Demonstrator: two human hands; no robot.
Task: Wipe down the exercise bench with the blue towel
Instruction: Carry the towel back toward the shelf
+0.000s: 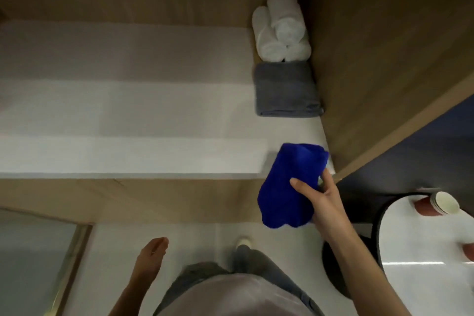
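A folded blue towel (287, 187) hangs in the air at the front right corner of a white shelf (128, 136), partly over its edge. My right hand (320, 197) grips the towel from the right, thumb across its front and fingers behind it. My left hand (151, 256) hangs low at my side with relaxed fingers, holding nothing. No exercise bench is in view.
A folded grey towel (287, 90) and rolled white towels (282, 28) lie at the shelf's back right, against a wooden side panel (384, 59). To the right stands a round white table (423, 251) with stacked red paper cups (436, 205). My legs and a shoe show below.
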